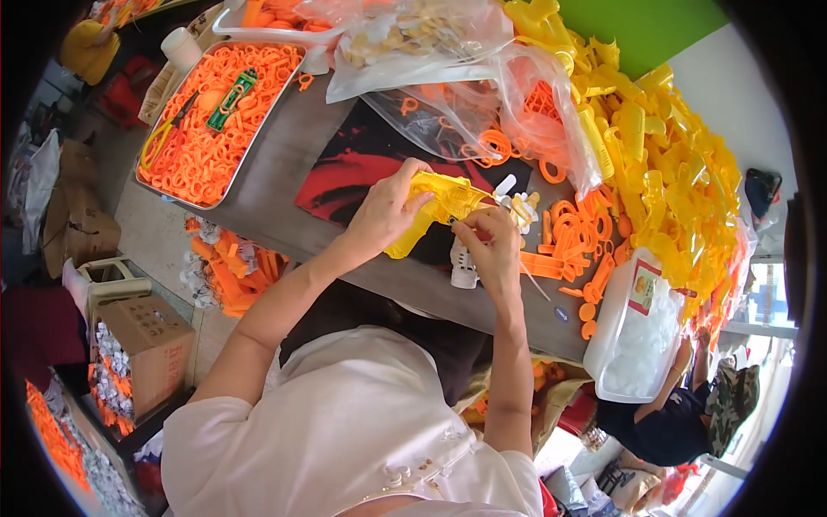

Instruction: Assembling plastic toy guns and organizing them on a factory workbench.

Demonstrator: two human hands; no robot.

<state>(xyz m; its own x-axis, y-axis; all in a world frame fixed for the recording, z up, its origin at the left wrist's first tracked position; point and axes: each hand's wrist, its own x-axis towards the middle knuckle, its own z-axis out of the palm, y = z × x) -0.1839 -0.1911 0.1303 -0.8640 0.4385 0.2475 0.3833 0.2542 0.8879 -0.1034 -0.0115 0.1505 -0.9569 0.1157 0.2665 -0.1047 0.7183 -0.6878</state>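
Yellow plastic toy-gun shell (435, 211), long axis slanting left-down, sits clenched in the left hand (383, 211); the right hand (491, 246) pinches at its right end.

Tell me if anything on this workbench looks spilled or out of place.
Mostly a busy assembly bench. One oddity: a green tool and a dark-bladed yellow-handled tool lie in the metal tray, on top of the orange rings. The left hand and right hand hold a yellow plastic part.

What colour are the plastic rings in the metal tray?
Orange plastic rings, seen in the head view.
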